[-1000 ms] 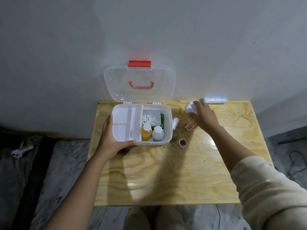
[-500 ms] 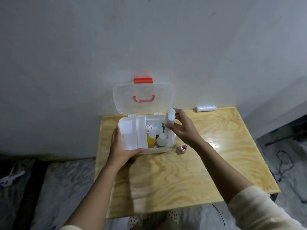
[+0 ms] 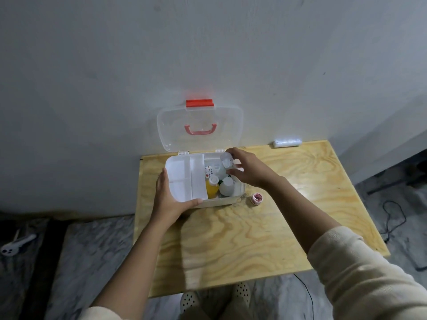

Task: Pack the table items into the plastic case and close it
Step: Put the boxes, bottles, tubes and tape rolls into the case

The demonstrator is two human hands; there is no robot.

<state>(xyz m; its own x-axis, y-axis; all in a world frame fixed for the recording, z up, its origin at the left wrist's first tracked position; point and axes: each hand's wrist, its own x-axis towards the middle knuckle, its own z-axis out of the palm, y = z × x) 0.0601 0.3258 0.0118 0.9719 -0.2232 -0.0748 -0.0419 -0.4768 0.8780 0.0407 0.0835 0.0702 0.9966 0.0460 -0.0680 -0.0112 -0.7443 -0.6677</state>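
Plastic case point(image 3: 221, 202) sits open at the back-left of the wooden worktop point(image 3: 265, 227), clear lid point(image 3: 199, 128) upright against the wall, red latch point(image 3: 199, 103) on top. Left hand point(image 3: 172, 197) clamped on the case's front-left corner, thumb on the front rim. Right hand point(image 3: 248, 170) is over the right compartment, fingers closed on a small white bottle point(image 3: 226, 160), tilted. Inside: white divider tray point(image 3: 187, 179) on the left, yellow bottle point(image 3: 212, 189) and white bottle point(image 3: 226, 189) upright beside it. Tape roll point(image 3: 257, 199) lies on the worktop just right of the case. White tube light point(image 3: 287, 142) at the back edge.
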